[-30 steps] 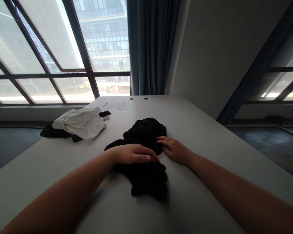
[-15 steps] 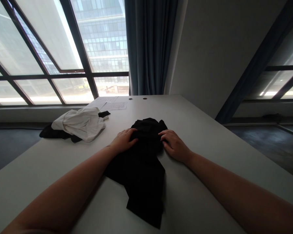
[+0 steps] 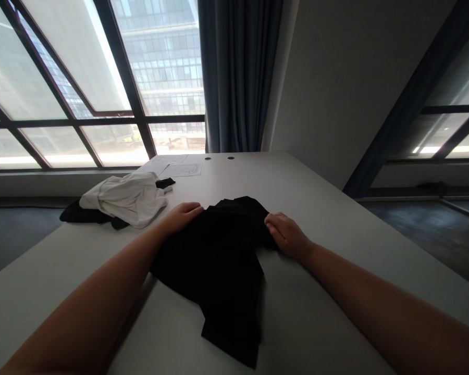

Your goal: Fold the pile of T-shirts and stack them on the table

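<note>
A black garment [image 3: 222,260] lies partly spread on the white table [image 3: 316,291], its exact kind unclear in the dark folds. At its upper left edge, my left hand [image 3: 183,215] is closed on the cloth, thumb on top. Opposite it, my right hand [image 3: 286,233] grips the upper right edge with curled fingers. Between the two hands the fabric is stretched sideways, with some creases at its far edge. A narrower part of the garment hangs toward me, flat on the table and ending in an angled edge.
Left of the garment, a crumpled white cloth [image 3: 127,198] lies over black cloth [image 3: 84,212] at the table's left edge. Paper sheets [image 3: 183,170] and two round cable holes are farther back. A blue curtain [image 3: 240,78] and windows stand beyond.
My hands have moved apart, the left one farther left and the right one slightly right. The bunched far end of the black garment is now wider and flatter.
</note>
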Tool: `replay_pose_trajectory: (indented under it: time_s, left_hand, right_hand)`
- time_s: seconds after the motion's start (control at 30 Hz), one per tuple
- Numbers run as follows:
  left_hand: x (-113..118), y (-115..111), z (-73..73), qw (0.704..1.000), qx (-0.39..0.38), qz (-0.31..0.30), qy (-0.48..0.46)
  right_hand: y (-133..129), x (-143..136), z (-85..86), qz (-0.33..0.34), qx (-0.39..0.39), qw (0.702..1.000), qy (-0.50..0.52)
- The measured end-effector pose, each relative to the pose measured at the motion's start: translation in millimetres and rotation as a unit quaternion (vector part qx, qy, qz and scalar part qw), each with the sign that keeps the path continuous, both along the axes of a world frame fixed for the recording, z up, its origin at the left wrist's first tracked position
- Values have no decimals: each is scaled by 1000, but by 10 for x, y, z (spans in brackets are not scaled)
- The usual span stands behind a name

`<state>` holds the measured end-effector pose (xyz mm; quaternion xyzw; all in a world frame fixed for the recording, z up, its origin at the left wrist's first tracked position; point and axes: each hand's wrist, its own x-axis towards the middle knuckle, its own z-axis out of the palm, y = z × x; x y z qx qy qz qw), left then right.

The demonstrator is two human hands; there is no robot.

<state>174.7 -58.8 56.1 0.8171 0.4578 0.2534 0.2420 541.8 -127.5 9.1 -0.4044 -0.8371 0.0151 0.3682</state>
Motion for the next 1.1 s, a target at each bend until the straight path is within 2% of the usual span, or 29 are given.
replay_pose_trajectory:
  time_s: [0.03, 0.1, 0.2, 0.27, 0.3, 0.4, 0.43, 0.5, 0.6, 0.63, 0.7, 0.8, 0.9, 0.97, 1.1]
  left_hand:
    - [-67, 40, 27, 999, 7, 25, 39]
    - [-219, 126, 60, 985, 40, 118, 122]
    - [-472, 233, 64, 925, 54, 288, 242]
    - [-605, 261, 58, 886, 34, 353, 298]
    - [-642, 259, 58, 877, 33, 363, 315]
    - [-600, 203, 76, 880, 109, 336, 318]
    - [-534, 175, 80, 887, 150, 310, 307]
    - [-353, 116, 60, 911, 205, 220, 281]
    - [-58, 39, -78, 948, 187, 37, 256]
    - [21, 22, -149, 952, 167, -6, 256]
    - [125, 6, -296, 954, 130, -38, 268]
    - [149, 28, -440, 960, 96, -35, 261]
    - [105, 57, -456, 961, 85, -2, 263]
    - [80, 61, -427, 953, 115, 51, 275]
    - [5, 81, -367, 926, 191, 214, 244]
  right_hand:
    - [18, 12, -2, -5, -14, 1000, -24]
    - [61, 34, -5, -15, -43, 997, -68]
    - [130, 84, -5, -20, -81, 990, -115]
    - [173, 136, -5, -23, -99, 986, -130]
    - [191, 162, -4, -25, -105, 985, -133]
    - [204, 197, 4, -16, -89, 989, -119]
    - [191, 182, 6, -6, -73, 991, -111]
    - [135, 108, 1, 27, -43, 993, -105]
    - [18, -68, -29, 83, -49, 987, -131]
    - [-14, -122, -39, 86, -59, 985, -139]
    - [-54, -199, -48, 72, -79, 983, -150]
    - [-55, -221, -22, 49, -107, 980, -161]
    - [-40, -193, 16, 36, -130, 977, -166]
    - [-39, -183, 26, 26, -139, 976, -168]
    - [-43, -186, 15, 32, -138, 976, -163]
